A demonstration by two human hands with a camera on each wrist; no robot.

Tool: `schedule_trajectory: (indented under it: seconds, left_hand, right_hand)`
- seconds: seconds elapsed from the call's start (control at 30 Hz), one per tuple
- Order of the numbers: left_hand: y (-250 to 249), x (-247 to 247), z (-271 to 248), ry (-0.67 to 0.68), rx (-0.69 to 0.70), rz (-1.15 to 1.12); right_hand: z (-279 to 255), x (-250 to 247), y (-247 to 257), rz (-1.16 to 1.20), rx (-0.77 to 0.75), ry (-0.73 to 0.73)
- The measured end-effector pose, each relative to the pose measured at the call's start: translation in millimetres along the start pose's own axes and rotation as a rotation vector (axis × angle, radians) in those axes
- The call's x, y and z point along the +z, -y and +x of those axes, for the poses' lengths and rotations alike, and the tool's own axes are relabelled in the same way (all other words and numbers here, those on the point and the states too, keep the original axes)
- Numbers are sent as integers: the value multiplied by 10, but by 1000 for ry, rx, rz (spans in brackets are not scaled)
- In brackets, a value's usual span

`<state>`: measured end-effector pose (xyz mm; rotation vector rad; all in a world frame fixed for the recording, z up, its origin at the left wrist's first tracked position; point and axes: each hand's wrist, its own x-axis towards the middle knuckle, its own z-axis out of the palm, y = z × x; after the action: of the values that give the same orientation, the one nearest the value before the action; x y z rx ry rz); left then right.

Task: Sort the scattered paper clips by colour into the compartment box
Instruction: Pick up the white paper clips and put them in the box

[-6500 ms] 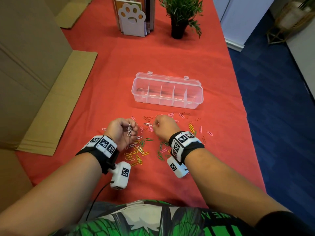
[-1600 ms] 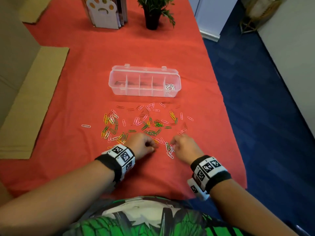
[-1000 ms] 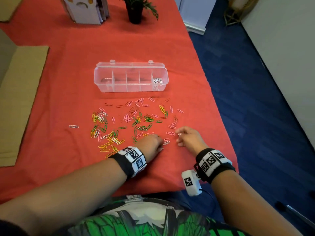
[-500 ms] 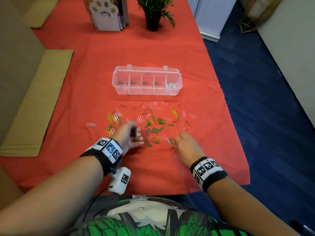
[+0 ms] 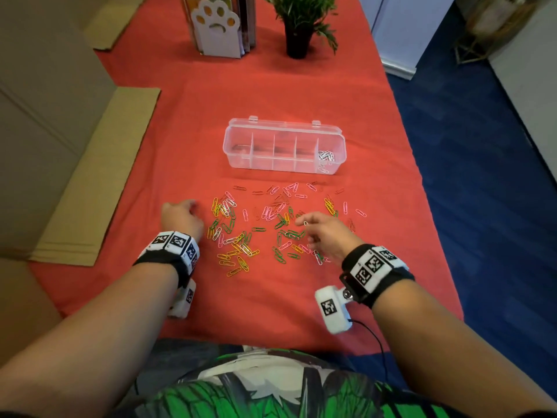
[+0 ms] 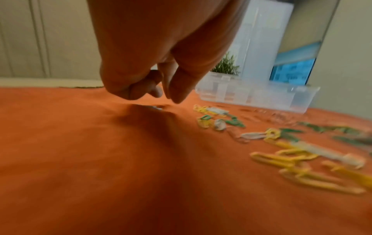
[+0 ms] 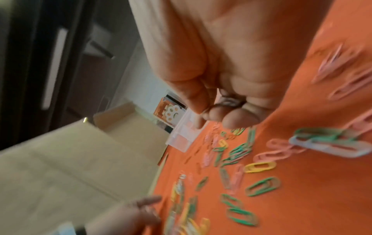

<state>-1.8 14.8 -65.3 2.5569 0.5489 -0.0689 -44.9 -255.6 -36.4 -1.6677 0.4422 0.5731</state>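
A clear compartment box (image 5: pixel 241 137) stands open mid-table, with white clips (image 5: pixel 326 155) in its rightmost compartment. Pink, green, yellow and white paper clips (image 5: pixel 259 229) lie scattered on the red cloth in front of it. My left hand (image 5: pixel 189 204) is at the scatter's far left edge. Its thumb and forefinger (image 6: pixel 165 95) point down just above a lone white clip (image 6: pixel 156 108), the other fingers curled in, their contents hidden. My right hand (image 5: pixel 306 221) hovers over the scatter's right part and pinches thin white clips (image 7: pixel 229 101) between thumb and fingers.
A paw-shaped bookend with books (image 5: pixel 215 25) and a potted plant (image 5: pixel 301 22) stand at the far end. Flat cardboard (image 5: pixel 99 176) lies along the left side. The table's right edge (image 5: pixel 422 206) drops to blue floor.
My left hand has moved left, from the green and yellow clips to the lone white clip. My right hand has come up off the cloth with a clip pinched.
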Motion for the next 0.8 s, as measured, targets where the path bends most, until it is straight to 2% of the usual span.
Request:
schedule_trajectory:
  seconds: [0.07,0.13,0.3,0.4,0.47,0.53,0.63,0.7,0.73,0.8]
  left_hand:
    - [64,-2,16,10,4,66]
    - [107,-15,23,13,34,67]
    - [209,-24,76,25,65,92]
    - [218,-23,57,47,6,36]
    - [197,-1,25,90,-11,-96]
    - [142,20,-36,188,-82,-314]
    - [34,-14,-133,344,-363,-755]
    - [-27,-103,-179,430,-530,-1054]
    - [-38,-143,-184,467,-588,-1157]
    - [-30,-193,-171,504,-643,-1224]
  right_hand:
    - [39,101,113,238,36,34]
    - [99,209,199,308,60,77]
    - [282,520,335,184,73,158]
    - [439,672,374,-76,-22,128]
    - [558,727,404,-315,-120,70]
    - [659,769,425,-557,-198,37]
    - [764,866,458,-962,-355,17]
    - [801,967,476,-1116,-438,49]
    - [801,1018,480,-1161,-473,76]
    - [780,1097,462,-1230,-536,117]
